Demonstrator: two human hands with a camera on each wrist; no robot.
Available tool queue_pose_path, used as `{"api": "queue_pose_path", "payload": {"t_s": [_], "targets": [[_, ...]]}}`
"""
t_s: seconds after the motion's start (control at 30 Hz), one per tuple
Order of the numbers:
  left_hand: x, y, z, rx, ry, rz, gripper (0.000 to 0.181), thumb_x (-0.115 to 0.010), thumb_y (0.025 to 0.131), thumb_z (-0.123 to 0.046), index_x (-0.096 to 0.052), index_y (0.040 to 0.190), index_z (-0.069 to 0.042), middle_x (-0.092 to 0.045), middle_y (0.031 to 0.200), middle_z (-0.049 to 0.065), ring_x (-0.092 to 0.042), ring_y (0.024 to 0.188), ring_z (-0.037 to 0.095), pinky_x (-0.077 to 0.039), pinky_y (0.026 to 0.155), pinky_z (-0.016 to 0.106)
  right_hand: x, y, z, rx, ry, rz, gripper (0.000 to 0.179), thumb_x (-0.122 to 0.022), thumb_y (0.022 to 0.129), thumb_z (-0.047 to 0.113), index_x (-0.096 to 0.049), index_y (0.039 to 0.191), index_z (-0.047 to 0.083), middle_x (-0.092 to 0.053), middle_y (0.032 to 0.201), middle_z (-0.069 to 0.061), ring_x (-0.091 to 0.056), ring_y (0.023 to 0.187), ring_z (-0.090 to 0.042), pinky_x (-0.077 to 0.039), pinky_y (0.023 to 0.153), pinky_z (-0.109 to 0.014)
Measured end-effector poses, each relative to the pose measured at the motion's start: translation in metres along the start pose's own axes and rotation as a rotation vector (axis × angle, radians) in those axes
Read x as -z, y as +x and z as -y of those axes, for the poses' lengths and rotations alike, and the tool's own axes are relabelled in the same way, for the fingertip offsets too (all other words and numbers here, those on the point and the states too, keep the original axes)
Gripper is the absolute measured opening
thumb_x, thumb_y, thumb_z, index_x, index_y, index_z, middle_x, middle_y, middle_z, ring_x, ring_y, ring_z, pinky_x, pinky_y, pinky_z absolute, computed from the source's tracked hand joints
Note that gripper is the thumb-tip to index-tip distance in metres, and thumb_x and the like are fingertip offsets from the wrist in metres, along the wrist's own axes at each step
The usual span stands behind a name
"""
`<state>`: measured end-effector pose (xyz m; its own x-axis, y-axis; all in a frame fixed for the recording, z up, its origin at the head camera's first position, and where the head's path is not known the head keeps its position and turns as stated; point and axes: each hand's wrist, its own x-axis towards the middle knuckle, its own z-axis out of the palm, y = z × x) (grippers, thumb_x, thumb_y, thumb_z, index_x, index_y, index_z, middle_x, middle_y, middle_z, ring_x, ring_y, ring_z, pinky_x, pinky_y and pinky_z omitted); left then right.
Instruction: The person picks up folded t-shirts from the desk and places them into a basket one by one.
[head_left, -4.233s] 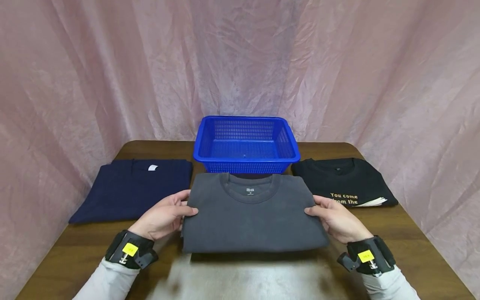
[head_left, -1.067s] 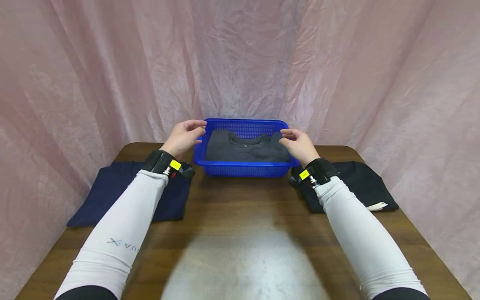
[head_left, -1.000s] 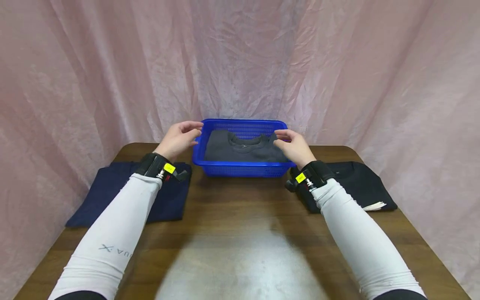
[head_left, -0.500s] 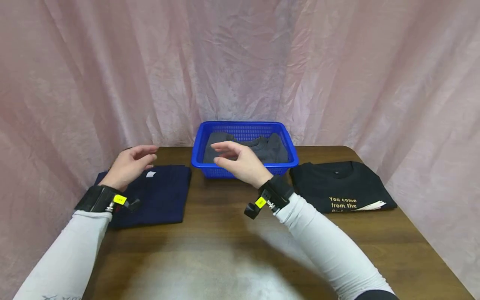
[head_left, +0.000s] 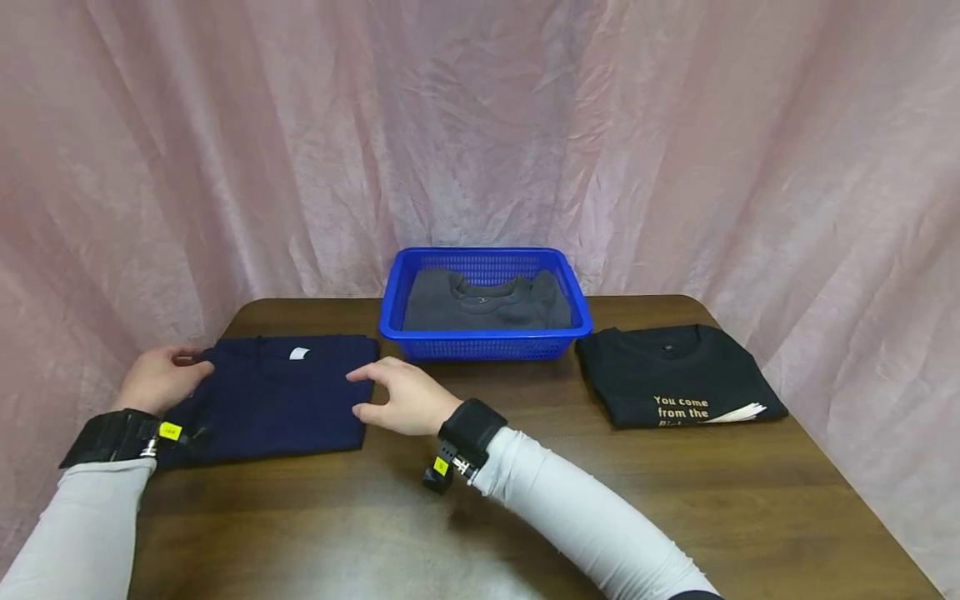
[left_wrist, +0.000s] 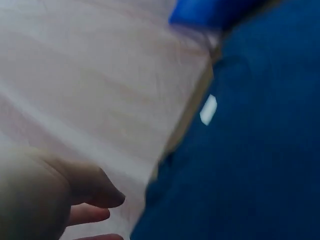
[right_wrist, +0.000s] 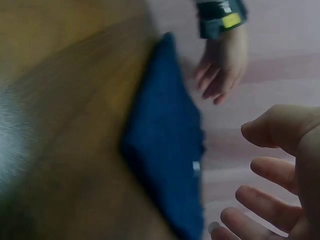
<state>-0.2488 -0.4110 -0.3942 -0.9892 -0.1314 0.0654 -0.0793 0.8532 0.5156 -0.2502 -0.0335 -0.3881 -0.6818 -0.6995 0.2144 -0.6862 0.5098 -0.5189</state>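
Observation:
A folded navy T-shirt [head_left: 281, 400] with a white neck label lies on the left of the table. My left hand [head_left: 162, 379] hovers at its left edge, thumb and fingers loosely bent and holding nothing. In the left wrist view a gap shows between that thumb [left_wrist: 95, 185] and the cloth. Over the shirt's right edge, my right hand [head_left: 405, 396] has thumb and fingers spread apart. The right wrist view shows those fingers [right_wrist: 267, 202] off the fabric. A folded dark grey T-shirt [head_left: 487, 308] lies inside the blue basket [head_left: 487, 335].
On the right of the wooden table [head_left: 480, 500] lies a folded black T-shirt [head_left: 675, 375] with printed lettering. The basket stands at the back middle, in front of a pink curtain [head_left: 480, 125]. The curtain also hangs close on the left and right sides.
The grey T-shirt went from both hands into the basket, and the hands let go of it. Both hands then moved left and toward me, to either side of the navy T-shirt.

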Motion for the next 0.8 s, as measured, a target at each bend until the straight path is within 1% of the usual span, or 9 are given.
{"api": "queue_pose_path", "payload": {"t_s": [0.07,0.23,0.37,0.43,0.47,0.57,0.7,0.73,0.8], "targets": [[0.0,-0.001,0.008,0.026,0.039,0.014,0.053,-0.058,0.098,-0.023,-0.044,0.132,0.015,-0.046,0.121,0.043,-0.051,0.099,0.054,-0.048,0.073,0.059,-0.013,0.001,-0.002,-0.013,-0.046,0.033,0.046,-0.069,0.093,0.034,-0.059,0.136,0.021,-0.054,0.131,0.002,-0.047,0.112,-0.005,-0.043,0.096,-0.023],[-0.002,-0.001,0.018,0.033,0.11,0.058,0.057,-0.063,0.092,-0.018,-0.042,0.13,0.018,-0.045,0.121,0.045,-0.048,0.1,0.056,-0.045,0.077,0.063,-0.04,0.006,-0.005,-0.01,-0.13,0.068,0.042,-0.066,0.095,0.033,-0.059,0.135,0.024,-0.052,0.135,0.005,-0.041,0.123,-0.01,-0.039,0.103,-0.027],[-0.009,-0.002,0.022,0.066,0.064,0.125,0.057,-0.063,0.091,-0.015,-0.041,0.13,0.02,-0.05,0.115,0.044,-0.063,0.079,0.039,-0.054,0.066,0.047,-0.058,0.009,-0.008,0.037,-0.223,0.094,0.037,-0.063,0.098,0.028,-0.06,0.135,0.026,-0.051,0.138,0.004,-0.04,0.126,-0.012,-0.037,0.105,-0.028],[-0.013,-0.002,0.024,0.086,0.028,0.141,0.056,-0.063,0.091,-0.013,-0.042,0.131,0.02,-0.05,0.113,0.044,-0.066,0.068,0.029,-0.056,0.058,0.039,-0.064,0.009,-0.01,0.074,-0.27,0.108,0.035,-0.062,0.099,0.025,-0.061,0.135,0.026,-0.052,0.139,0.003,-0.041,0.126,-0.012,-0.036,0.106,-0.028],[-0.015,-0.003,0.024,0.093,0.018,0.145,0.055,-0.062,0.091,-0.012,-0.042,0.131,0.02,-0.05,0.114,0.044,-0.066,0.067,0.028,-0.057,0.057,0.038,-0.066,0.01,-0.011,0.087,-0.289,0.114,0.034,-0.061,0.099,0.024,-0.062,0.134,0.026,-0.053,0.138,0.004,-0.042,0.125,-0.011,-0.036,0.106,-0.028],[-0.019,-0.003,0.023,0.089,0.038,0.123,0.05,-0.063,0.091,-0.01,-0.047,0.129,0.017,-0.047,0.119,0.043,-0.064,0.081,0.038,-0.055,0.068,0.047,-0.068,0.011,-0.013,0.1,-0.321,0.131,0.031,-0.062,0.099,0.025,-0.066,0.129,0.028,-0.055,0.135,0.008,-0.044,0.123,-0.01,-0.039,0.1,-0.029],[-0.024,-0.003,0.021,0.07,0.065,0.095,0.045,-0.063,0.09,-0.01,-0.052,0.126,0.015,-0.044,0.125,0.042,-0.045,0.108,0.054,-0.042,0.086,0.064,-0.063,0.012,-0.015,0.07,-0.314,0.148,0.027,-0.065,0.097,0.027,-0.07,0.124,0.031,-0.058,0.132,0.012,-0.046,0.12,-0.008,-0.039,0.091,-0.029],[-0.025,-0.003,0.021,0.07,0.063,0.093,0.046,-0.063,0.09,-0.011,-0.053,0.126,0.014,-0.042,0.126,0.043,-0.04,0.111,0.056,-0.038,0.088,0.066,-0.062,0.012,-0.015,0.064,-0.307,0.151,0.027,-0.066,0.096,0.027,-0.07,0.123,0.031,-0.058,0.131,0.012,-0.046,0.119,-0.007,-0.039,0.09,-0.03],[-0.027,-0.003,0.023,0.067,0.051,0.092,0.046,-0.063,0.09,-0.012,-0.053,0.127,0.013,-0.042,0.127,0.042,-0.04,0.111,0.056,-0.038,0.088,0.065,-0.06,0.011,-0.015,0.056,-0.296,0.158,0.026,-0.067,0.096,0.027,-0.071,0.121,0.031,-0.058,0.131,0.012,-0.046,0.119,-0.007,-0.039,0.09,-0.03]]}}
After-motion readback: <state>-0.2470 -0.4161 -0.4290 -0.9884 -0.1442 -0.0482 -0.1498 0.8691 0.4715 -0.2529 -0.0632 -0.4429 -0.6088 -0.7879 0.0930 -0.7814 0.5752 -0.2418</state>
